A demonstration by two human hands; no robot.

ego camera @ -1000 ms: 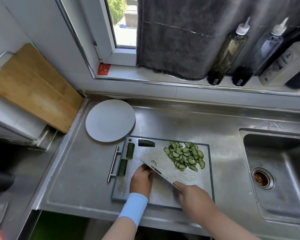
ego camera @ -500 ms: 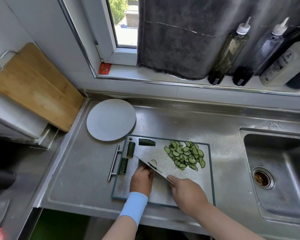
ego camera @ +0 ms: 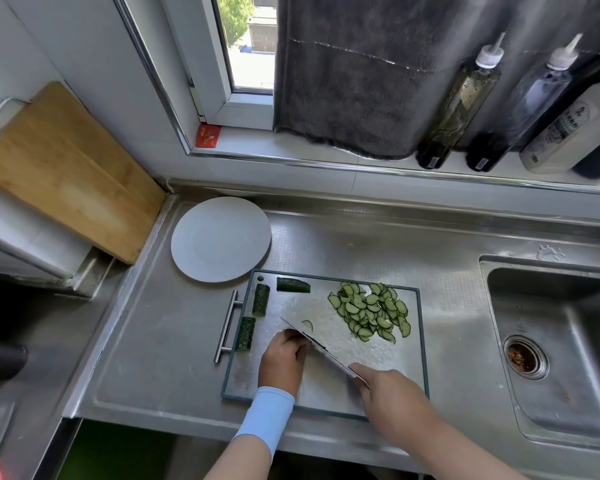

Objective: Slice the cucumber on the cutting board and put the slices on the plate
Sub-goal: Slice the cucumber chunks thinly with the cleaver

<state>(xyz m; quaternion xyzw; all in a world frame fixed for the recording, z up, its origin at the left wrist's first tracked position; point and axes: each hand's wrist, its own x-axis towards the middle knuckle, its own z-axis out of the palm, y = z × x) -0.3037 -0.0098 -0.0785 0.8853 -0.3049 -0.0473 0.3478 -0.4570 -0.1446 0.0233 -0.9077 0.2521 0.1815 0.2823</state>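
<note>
A grey cutting board [ego camera: 326, 393] lies on the steel counter. A pile of thin cucumber slices [ego camera: 371, 311] sits on its far right part, and one loose slice [ego camera: 307, 324] lies near the knife tip. Three dark cucumber chunks [ego camera: 261, 299] lie along the board's left and far edge. My left hand [ego camera: 283, 358] has its fingers curled down over a cucumber piece that is mostly hidden under them. My right hand [ego camera: 392, 393] grips the knife [ego camera: 317, 346], whose blade runs along the left knuckles. The white plate [ego camera: 220, 239] stands bare just beyond the board's left corner.
A sink [ego camera: 551, 341] opens to the right of the board. A wooden board [ego camera: 66, 174] leans on the wall at the left. Bottles [ego camera: 458, 102] stand on the window sill behind, beside a hanging grey towel [ego camera: 361, 74].
The knife and my right hand slid forward and left, then drew back to about where they began. My left hand stayed in place on the board.
</note>
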